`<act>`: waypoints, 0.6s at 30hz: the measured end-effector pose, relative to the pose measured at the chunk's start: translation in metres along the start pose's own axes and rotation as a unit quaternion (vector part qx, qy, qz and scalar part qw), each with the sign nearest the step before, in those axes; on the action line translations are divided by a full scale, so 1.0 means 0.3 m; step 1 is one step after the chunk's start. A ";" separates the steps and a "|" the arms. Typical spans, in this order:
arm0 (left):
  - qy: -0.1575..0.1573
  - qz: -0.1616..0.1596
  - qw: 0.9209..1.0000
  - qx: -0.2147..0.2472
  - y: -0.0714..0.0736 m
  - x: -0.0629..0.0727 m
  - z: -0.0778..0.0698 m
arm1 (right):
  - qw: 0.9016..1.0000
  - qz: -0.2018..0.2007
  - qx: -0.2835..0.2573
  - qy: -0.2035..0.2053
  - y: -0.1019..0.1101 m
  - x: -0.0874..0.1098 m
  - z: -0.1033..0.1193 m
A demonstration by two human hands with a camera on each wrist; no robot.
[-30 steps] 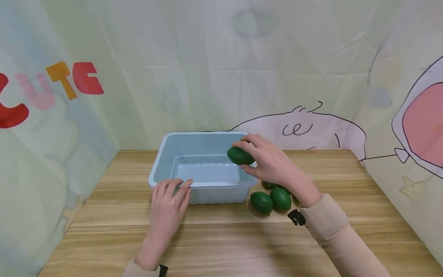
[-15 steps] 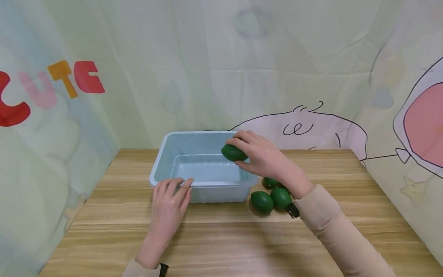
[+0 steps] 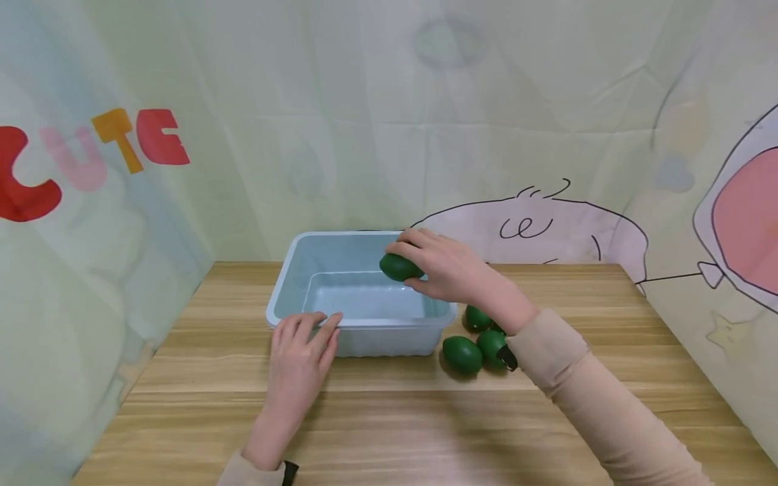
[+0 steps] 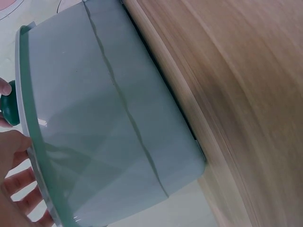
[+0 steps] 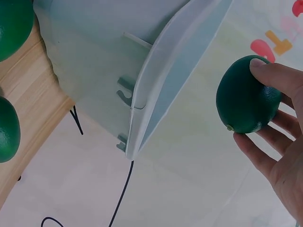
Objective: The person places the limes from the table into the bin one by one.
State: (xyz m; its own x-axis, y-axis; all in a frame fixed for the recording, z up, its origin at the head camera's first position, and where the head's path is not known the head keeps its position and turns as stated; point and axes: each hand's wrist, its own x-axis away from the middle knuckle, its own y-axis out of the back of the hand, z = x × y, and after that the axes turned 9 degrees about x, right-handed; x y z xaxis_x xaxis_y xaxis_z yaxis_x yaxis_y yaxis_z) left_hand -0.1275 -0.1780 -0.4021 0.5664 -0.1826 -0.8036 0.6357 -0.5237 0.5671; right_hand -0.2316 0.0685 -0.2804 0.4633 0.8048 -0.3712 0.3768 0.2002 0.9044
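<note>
My right hand holds a dark green lime between thumb and fingers, above the inside of a light blue plastic tub. In the right wrist view, this lime hangs beyond the tub's rim, its stem end low. My left hand grips the tub's near rim at the left, fingers bent over the edge. The left wrist view has that hand at the rim of the tub. The visible part of the tub's floor is bare.
Right of the tub, several more limes lie on the wooden table: one in front, another lime beside it, and a lime behind, partly under the right forearm. A printed cloth backdrop stands behind the table.
My right hand has carried the lime left, from the tub's right rim to further over its inside. The left hand keeps its place on the rim.
</note>
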 end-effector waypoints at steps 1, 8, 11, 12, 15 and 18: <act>0.002 0.002 1.000 -0.001 0.000 0.000 0.000 | 1.000 -0.001 0.001 0.004 -0.002 -0.004 -0.001; -0.001 0.000 1.000 0.001 0.000 -0.004 0.001 | 0.999 0.012 0.019 0.024 -0.010 -0.029 -0.005; -0.001 -0.005 1.000 0.002 0.000 -0.004 -0.001 | 0.999 0.024 0.022 0.026 -0.009 -0.037 -0.007; -0.002 -0.008 1.000 0.002 -0.001 -0.003 -0.002 | 0.999 0.028 0.021 0.026 -0.008 -0.040 -0.007; -0.004 -0.012 1.000 0.004 -0.003 0.000 -0.001 | 0.999 0.037 0.020 0.028 -0.009 -0.049 -0.010; -0.003 -0.005 1.000 0.001 -0.004 0.002 0.002 | 0.998 0.044 0.016 0.030 -0.014 -0.064 -0.014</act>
State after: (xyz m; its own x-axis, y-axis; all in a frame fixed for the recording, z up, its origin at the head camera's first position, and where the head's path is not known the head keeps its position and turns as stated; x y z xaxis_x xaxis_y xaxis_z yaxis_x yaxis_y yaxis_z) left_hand -0.1282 -0.1780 -0.4033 0.5574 -0.1827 -0.8099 0.6401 -0.5267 0.5593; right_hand -0.2453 0.0545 -0.2762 0.4473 0.8504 -0.2769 0.3628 0.1104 0.9253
